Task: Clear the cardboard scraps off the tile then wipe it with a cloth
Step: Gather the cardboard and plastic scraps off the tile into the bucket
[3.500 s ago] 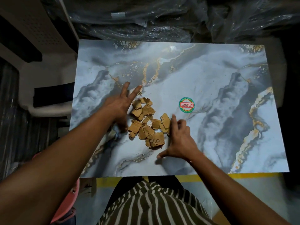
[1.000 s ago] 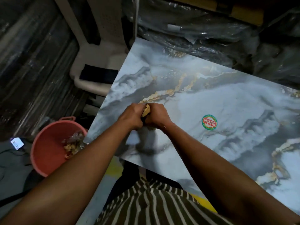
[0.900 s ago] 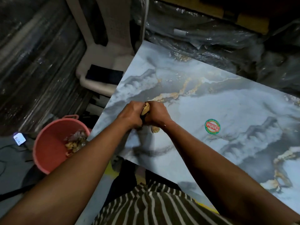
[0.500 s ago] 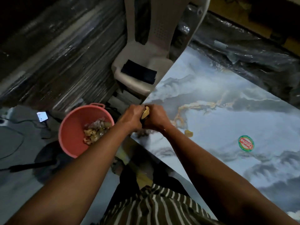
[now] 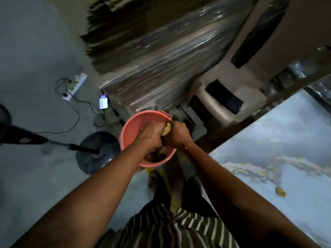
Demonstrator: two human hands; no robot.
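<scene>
Landmark: pink bucket (image 5: pixel 132 126) on the grey floor. Just left of it, round dark fan base (image 5: pixel 97 152), with its pole running away to the left. Farther left and beyond, white power strip (image 5: pixel 75 86) with black cables trailing. Lit phone (image 5: pixel 103 104) lies between strip and bucket. Behind the bucket, plastic-wrapped stack (image 5: pixel 161 56). Right of the bucket, beige plastic chair (image 5: pixel 250 90) with a dark cloth (image 5: pixel 224 99) on its seat.
</scene>
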